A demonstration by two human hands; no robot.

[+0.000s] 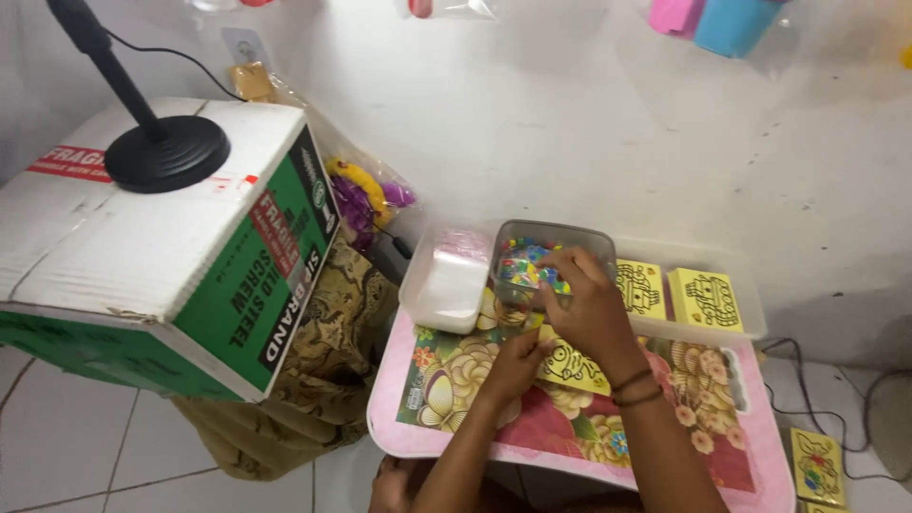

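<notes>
My right hand [587, 302] reaches into a clear plastic tub [597, 240] filled with small colourful pieces [521, 264], fingers pinched together among them. My left hand [518, 359] rests below the tub on a yellow card with a black line drawing [572, 369], fingers curled near the tub's lower edge. Whether either hand holds a piece is hidden. Both hands work over a small pink table with a floral top [432, 437].
A white lidded box [448, 277] sits left of the tub. Two more yellow cards [704, 298] lie in a clear tray at the back right; another [815, 465] lies on the floor right. A big cardboard box [142, 247] with a black stand base [167, 152] stands left.
</notes>
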